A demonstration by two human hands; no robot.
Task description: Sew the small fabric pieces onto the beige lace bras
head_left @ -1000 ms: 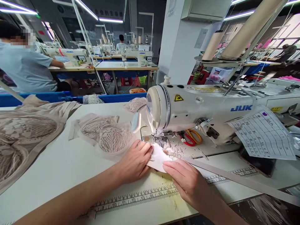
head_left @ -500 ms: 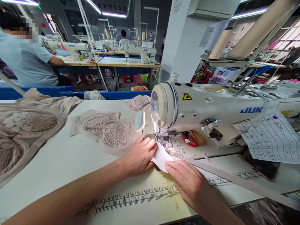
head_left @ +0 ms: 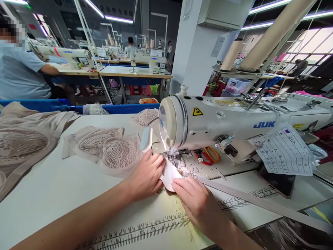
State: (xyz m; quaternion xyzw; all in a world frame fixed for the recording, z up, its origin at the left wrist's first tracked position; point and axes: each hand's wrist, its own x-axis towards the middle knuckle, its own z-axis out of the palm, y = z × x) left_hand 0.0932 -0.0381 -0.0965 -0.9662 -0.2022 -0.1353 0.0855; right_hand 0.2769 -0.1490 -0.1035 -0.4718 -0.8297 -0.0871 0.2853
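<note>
At the needle area of a white sewing machine point(head_left: 205, 116), a curved white fabric piece point(head_left: 168, 175) lies under my fingers. My left hand point(head_left: 147, 173) presses on its left side close to the presser foot, fingers bent and together. On the near right edge, my right hand point(head_left: 196, 198) pinches the fabric between thumb and fingers. A long beige band point(head_left: 249, 198) runs from the lower right toward the needle, passing behind my right hand. Left of the machine lie beige lace bra pieces point(head_left: 122, 152). The fabric under my left fingers is hidden.
Scissors point(head_left: 212, 155) with red and orange handles lie behind the needle area. A paper sheet point(head_left: 284, 149) hangs over a dark phone point(head_left: 278, 180) at right. More lace garments point(head_left: 23, 142) cover the table's left. A co-worker point(head_left: 23, 69) sits beyond the blue trough point(head_left: 122, 108).
The camera has turned a little right, so the scene sits further left. Both hands keep hold of the white fabric, which looks slightly more turned between them.
</note>
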